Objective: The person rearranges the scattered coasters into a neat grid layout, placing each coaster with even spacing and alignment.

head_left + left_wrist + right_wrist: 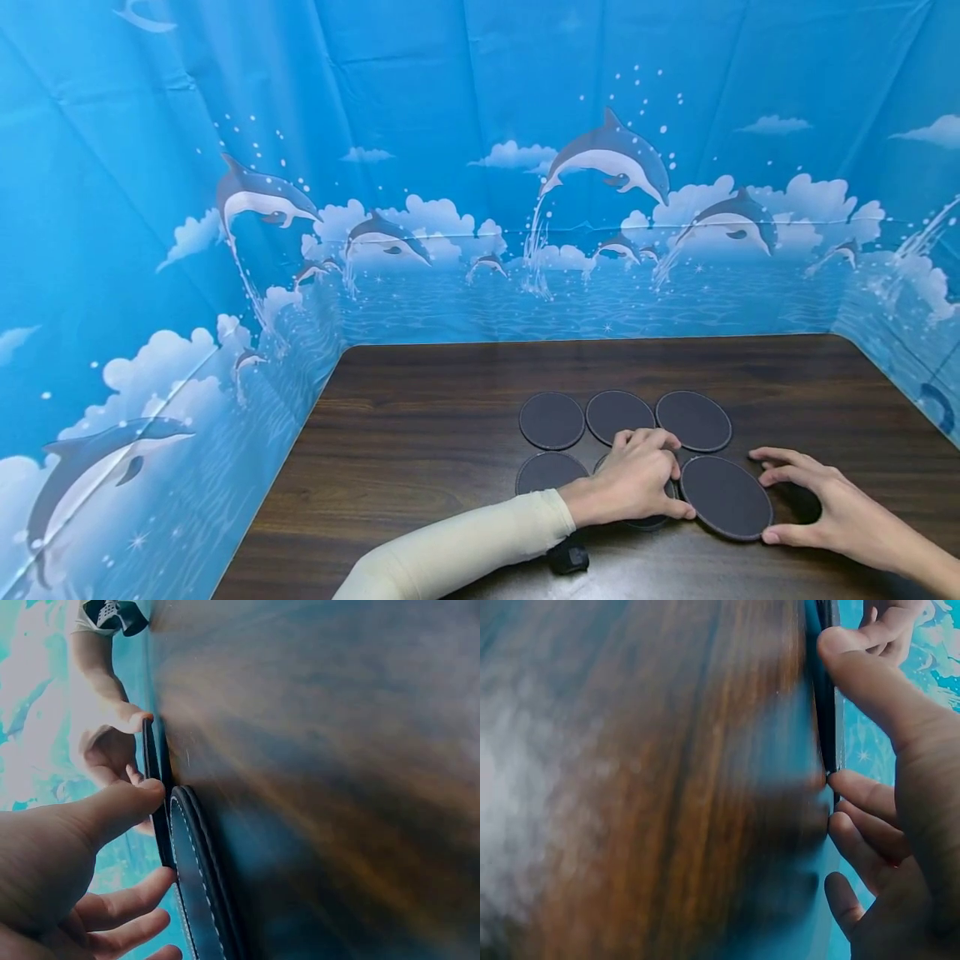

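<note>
A dark round coaster [726,497] with a stitched rim lies between both hands at the right end of the front row. My left hand [633,479] holds its left edge by thumb and fingertips. On the opposite edge, my right hand [825,504] grips with the thumb near and the fingers farther off. The left wrist view shows this coaster [155,802] edge-on, beside another with white stitching [196,877]. Under my left hand, the middle front coaster [648,524] is mostly covered. The left front coaster [547,473] is partly hidden by the wrist.
Behind them, a back row of matching coasters has a left [551,421], a middle [618,417] and a right one [693,421]. All lie on a dark wooden table [420,417]. A blue dolphin curtain [465,167] encloses its sides. A small black object [568,557] shows below the left sleeve.
</note>
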### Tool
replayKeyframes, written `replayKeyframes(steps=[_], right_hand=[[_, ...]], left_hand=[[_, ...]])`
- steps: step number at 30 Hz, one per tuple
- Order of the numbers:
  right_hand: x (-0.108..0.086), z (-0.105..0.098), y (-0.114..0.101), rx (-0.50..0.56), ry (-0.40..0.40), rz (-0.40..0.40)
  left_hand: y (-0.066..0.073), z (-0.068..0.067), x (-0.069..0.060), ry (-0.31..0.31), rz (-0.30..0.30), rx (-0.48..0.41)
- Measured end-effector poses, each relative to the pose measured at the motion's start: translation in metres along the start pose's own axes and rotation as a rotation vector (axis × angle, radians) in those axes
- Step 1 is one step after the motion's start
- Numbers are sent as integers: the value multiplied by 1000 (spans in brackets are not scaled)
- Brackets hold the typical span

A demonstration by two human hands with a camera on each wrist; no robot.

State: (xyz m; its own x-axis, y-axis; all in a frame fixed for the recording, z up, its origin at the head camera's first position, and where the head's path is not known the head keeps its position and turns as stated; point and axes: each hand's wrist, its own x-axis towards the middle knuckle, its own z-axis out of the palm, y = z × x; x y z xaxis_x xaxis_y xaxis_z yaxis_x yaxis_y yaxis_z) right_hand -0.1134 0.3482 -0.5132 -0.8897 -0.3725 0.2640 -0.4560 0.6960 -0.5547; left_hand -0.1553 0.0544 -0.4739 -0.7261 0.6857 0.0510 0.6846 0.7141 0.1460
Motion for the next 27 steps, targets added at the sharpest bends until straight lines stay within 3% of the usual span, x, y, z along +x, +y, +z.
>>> replayKeyframes(steps=[6,13,27], right_hand=[[5,-1,-2,-37,-15,12],[9,-4,-8,-154,-9,-52],[3,0,-6,-197,8,-65]], left_hand=[[-1,0,3,-8,6,52],[-5,-3,7,-28,-6,81],[-6,2,9,-77,-40,49]])
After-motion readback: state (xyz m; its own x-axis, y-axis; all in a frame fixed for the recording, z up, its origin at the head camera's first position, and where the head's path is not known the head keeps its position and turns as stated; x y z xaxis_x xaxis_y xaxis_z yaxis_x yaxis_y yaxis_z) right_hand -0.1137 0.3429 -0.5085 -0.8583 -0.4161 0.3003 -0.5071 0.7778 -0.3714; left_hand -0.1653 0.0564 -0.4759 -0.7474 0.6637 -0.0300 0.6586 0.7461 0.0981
